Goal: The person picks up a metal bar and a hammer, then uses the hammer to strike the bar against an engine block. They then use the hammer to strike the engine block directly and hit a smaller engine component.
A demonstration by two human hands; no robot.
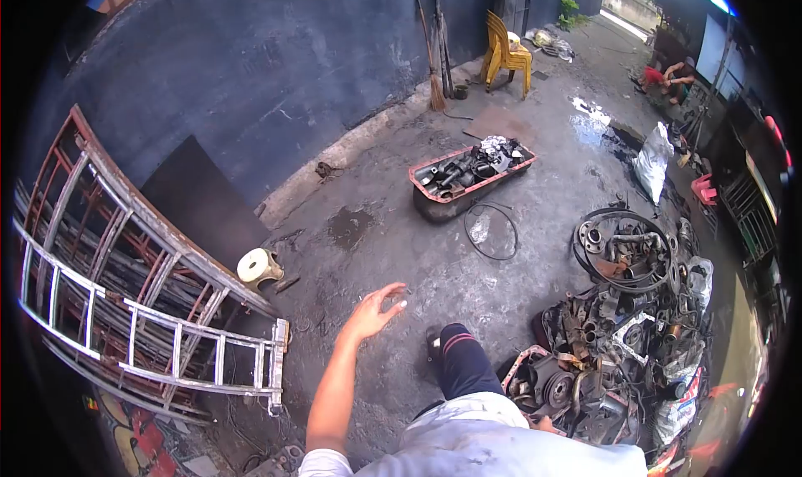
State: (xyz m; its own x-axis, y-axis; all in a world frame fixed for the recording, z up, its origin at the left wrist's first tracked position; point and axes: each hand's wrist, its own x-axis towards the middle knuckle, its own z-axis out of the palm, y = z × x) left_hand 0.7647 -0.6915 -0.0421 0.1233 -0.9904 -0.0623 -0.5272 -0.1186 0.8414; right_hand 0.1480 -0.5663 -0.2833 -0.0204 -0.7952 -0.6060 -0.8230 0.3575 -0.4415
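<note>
My left hand (376, 312) is stretched forward over the dark, stained floor, its fingers apart and nothing in it. Low in the view, my right hand (545, 424) shows only in small part beside my white shirt, next to a heap of greasy engine parts (597, 335). What its fingers do is hidden. Within the heap, a pulley (558, 388) lies close to that hand. Farther ahead stands a long oil pan (434, 208) with a reddish rim, full of dark metal parts. A thin black hose loop (516, 239) lies on the floor beside the pan.
Metal ladder frames (175, 352) lean at the left, near a cream stool (257, 266). By the blue wall are a broom (436, 93) and stacked yellow chairs (508, 59). A white sack (651, 164) stands at right; a person (677, 78) crouches far back.
</note>
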